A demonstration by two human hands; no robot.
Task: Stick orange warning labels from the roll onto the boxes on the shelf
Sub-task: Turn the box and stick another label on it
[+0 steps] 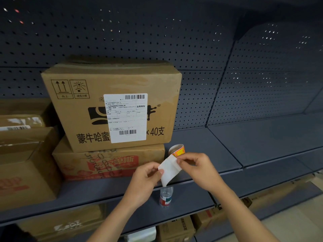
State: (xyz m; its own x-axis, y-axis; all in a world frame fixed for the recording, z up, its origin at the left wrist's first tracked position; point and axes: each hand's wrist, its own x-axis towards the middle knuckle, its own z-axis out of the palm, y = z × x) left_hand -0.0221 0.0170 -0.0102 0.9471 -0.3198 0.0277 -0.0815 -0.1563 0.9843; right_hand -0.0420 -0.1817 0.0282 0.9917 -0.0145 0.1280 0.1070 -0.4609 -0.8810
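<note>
A small roll of orange warning labels [178,151] hangs in front of the shelf, its white backing strip [170,169] trailing down. My left hand [148,177] pinches the strip's lower left edge. My right hand [199,168] pinches the strip's top, just under the roll. To the left, a large brown box [83,109] with a white shipping label [125,117] sits on a flatter box with red print [108,163]. Neither box shows an orange label.
More brown boxes [22,154] stand at the left on the dark shelf [244,142]. A small plastic bottle [166,196] stands at the shelf's front edge under my hands. A perforated back panel [227,75] rises behind. Boxes [176,227] fill the level below.
</note>
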